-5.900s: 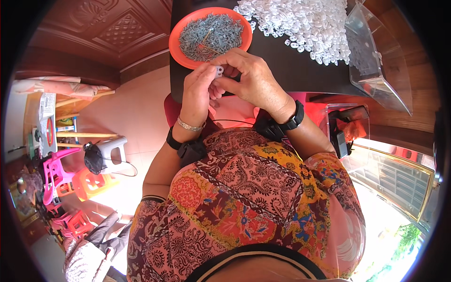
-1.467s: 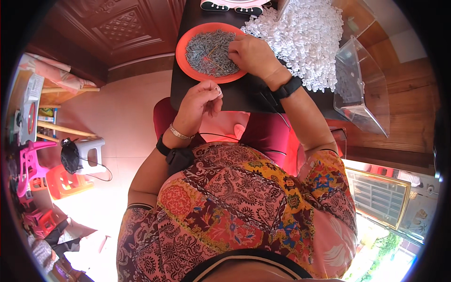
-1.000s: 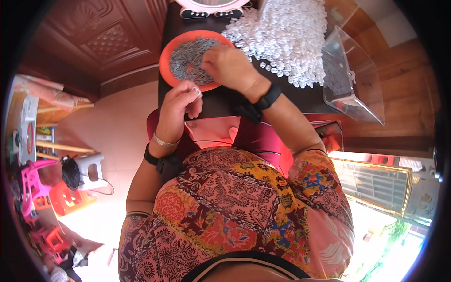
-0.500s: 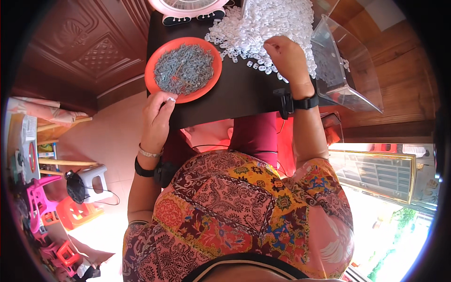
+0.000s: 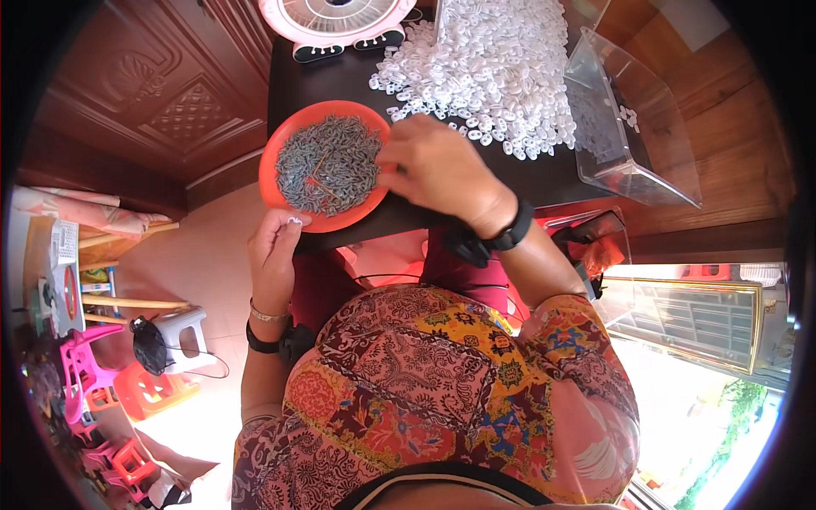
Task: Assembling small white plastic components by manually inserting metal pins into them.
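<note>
My left hand (image 5: pixel 274 246), just off the near left rim of a round orange plate (image 5: pixel 270 161), pinches a small white plastic piece (image 5: pixel 294 221) between thumb and fingertips. The plate is heaped with small grey screw-like pieces (image 5: pixel 323 161). Over the plate's right rim reaches my right hand (image 5: pixel 433 166), its fingers bent together at the edge of the grey heap. Whatever those fingertips hold, if anything, is hidden. Beyond this hand spreads a big pile of small white oval pieces with holes (image 5: pixel 501 76).
A pink and white fan (image 5: pixel 336 17) stands on the dark table (image 5: pixel 340 78) behind the plate. At the right, a clear plastic bin (image 5: pixel 637 161) lies with a few white pieces inside. Plastic stools (image 5: pixel 157 387) stand on the floor at the left.
My right hand has moved left and nearer, from the white pile to the plate's right rim. My left hand keeps its pinch on the white piece. The whole view has shifted slightly.
</note>
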The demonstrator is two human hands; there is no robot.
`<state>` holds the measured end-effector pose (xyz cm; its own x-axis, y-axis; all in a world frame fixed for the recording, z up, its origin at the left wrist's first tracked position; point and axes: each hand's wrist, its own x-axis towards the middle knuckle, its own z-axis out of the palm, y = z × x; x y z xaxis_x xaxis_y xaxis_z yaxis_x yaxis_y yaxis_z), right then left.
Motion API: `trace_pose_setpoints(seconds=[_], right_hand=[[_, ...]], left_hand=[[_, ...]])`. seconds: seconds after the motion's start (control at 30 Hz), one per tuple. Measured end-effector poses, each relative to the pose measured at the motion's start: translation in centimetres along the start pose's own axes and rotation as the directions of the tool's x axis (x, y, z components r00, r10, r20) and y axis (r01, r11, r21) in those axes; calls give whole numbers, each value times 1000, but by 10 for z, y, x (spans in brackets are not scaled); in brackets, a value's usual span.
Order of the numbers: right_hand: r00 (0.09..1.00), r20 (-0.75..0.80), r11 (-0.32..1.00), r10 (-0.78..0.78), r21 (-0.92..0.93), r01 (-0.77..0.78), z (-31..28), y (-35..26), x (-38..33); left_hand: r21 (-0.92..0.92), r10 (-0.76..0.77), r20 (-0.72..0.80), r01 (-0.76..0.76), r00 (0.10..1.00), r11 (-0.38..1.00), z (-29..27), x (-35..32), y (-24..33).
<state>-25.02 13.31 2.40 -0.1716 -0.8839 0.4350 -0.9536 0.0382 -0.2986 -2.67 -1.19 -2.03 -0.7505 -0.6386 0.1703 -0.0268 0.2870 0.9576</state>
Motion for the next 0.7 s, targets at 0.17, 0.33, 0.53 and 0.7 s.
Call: trace_pose_setpoints(seconds=[0.17,0.33,0.53,0.7], right_hand=[[998,38,987,-55,-148,60,47,-6,12],[999,34,984,-24,-176,30,62,0,22],[997,71,999,-12,-32,14,41,-1,19],[994,109,997,10,-81,-1,47,3,23]], left_hand=[[-22,-1,14,1,1000,1000,5,7,-1],[-52,32,32,-31,999,998,8,15,-9],[-103,49,31,-46,998,994,11,19,-18],[-137,46,35,-41,998,990,15,22,-15]])
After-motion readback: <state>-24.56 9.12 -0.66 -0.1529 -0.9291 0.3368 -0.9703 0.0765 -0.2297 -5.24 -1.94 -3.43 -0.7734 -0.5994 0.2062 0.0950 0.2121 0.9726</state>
